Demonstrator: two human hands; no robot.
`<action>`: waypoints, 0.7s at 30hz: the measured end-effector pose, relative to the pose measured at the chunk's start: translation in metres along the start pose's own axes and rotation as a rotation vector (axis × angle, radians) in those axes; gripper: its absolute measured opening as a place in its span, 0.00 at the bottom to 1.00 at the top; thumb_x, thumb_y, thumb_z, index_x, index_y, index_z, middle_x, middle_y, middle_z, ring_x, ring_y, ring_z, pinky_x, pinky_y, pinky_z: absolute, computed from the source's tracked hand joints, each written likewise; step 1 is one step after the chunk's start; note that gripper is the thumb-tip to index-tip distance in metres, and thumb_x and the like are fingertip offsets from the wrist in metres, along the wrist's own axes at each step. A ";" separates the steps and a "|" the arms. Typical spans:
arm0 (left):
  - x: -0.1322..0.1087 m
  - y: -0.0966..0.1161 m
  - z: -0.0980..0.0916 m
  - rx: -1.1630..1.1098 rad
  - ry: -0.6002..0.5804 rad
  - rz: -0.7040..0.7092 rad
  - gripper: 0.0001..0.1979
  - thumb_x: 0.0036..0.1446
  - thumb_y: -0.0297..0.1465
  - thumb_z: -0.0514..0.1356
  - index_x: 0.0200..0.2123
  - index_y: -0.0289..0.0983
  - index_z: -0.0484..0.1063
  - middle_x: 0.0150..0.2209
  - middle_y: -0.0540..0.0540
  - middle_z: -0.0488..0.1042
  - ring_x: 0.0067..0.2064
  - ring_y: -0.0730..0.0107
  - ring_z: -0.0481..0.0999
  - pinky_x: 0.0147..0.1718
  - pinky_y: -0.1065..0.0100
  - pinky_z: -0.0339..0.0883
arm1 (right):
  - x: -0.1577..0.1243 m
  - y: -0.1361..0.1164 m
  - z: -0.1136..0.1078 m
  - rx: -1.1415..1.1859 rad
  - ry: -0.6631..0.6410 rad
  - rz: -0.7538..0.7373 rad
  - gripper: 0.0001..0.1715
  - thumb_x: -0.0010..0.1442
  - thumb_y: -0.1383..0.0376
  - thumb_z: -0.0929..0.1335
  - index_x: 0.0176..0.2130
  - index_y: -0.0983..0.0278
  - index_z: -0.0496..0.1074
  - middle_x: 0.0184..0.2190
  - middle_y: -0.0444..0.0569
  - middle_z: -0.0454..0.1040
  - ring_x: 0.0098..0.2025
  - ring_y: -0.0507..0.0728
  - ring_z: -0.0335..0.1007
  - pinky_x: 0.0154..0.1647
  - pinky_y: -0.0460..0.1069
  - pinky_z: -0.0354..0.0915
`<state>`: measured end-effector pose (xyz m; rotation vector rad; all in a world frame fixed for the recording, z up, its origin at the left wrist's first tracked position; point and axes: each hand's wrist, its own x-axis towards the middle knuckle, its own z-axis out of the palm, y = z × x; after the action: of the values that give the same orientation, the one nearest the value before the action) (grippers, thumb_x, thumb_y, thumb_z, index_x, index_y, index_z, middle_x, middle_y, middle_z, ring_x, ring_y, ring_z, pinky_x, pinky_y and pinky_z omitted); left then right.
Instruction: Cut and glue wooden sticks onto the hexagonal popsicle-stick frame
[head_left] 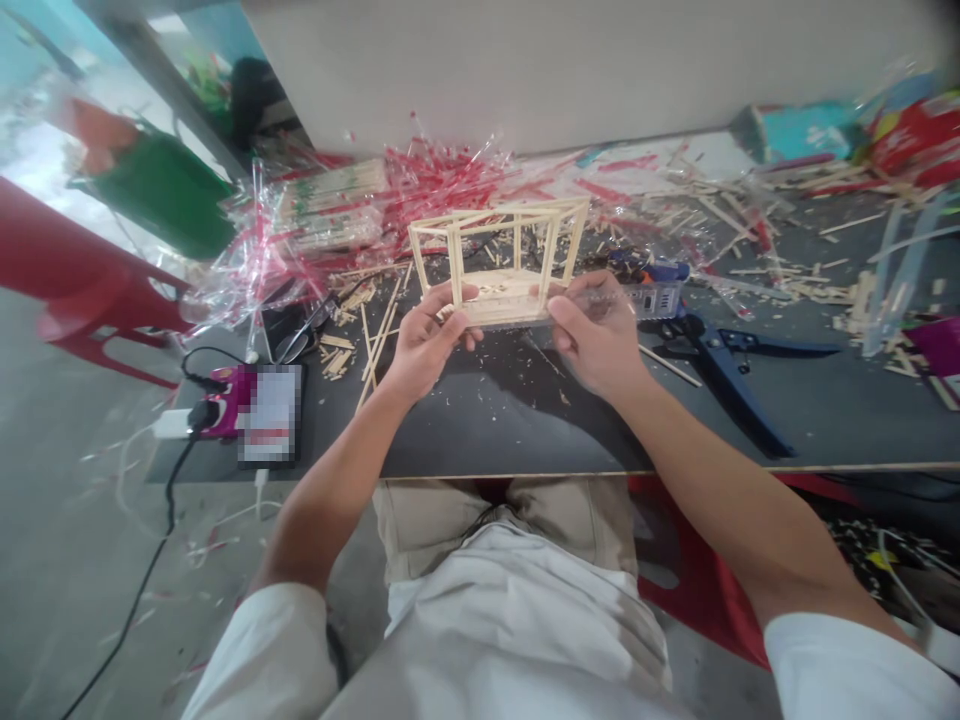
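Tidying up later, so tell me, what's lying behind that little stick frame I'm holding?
Behind the stick frame, held by both hands, lies crumpled clear wrap with red strips and loose wooden sticks. The table directly behind its base is hidden.

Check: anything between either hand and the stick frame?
Nothing visible. The left hand grips the wooden frame by its base on the left side. The right hand holds the right side, with a clear ruler against it.

No readable text, phone screen (pixel 268 415) blurred out, ruler (pixel 637 298) markings too small
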<state>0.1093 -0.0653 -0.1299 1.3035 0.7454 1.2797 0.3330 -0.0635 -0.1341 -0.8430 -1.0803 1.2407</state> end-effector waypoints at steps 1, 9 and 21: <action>0.000 0.000 0.000 0.004 0.000 -0.002 0.18 0.59 0.43 0.72 0.48 0.41 0.79 0.44 0.45 0.79 0.34 0.75 0.80 0.32 0.72 0.76 | 0.000 0.000 0.000 -0.003 0.002 0.002 0.33 0.49 0.48 0.81 0.36 0.56 0.59 0.32 0.37 0.80 0.15 0.43 0.53 0.11 0.43 0.47; 0.001 -0.001 -0.001 0.005 -0.013 0.023 0.18 0.60 0.43 0.72 0.48 0.40 0.79 0.46 0.44 0.79 0.34 0.76 0.80 0.31 0.73 0.76 | 0.001 0.001 -0.002 0.009 -0.010 -0.015 0.32 0.51 0.49 0.81 0.36 0.56 0.60 0.32 0.38 0.79 0.15 0.42 0.54 0.11 0.42 0.47; 0.000 -0.003 -0.002 -0.009 -0.019 0.023 0.18 0.60 0.42 0.72 0.48 0.40 0.79 0.47 0.44 0.78 0.34 0.77 0.79 0.32 0.74 0.77 | 0.002 0.005 -0.004 -0.012 -0.027 -0.025 0.33 0.51 0.47 0.81 0.36 0.56 0.59 0.35 0.38 0.81 0.15 0.42 0.53 0.10 0.42 0.47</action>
<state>0.1086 -0.0640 -0.1325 1.3187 0.7128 1.2859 0.3353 -0.0605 -0.1401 -0.8209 -1.1177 1.2289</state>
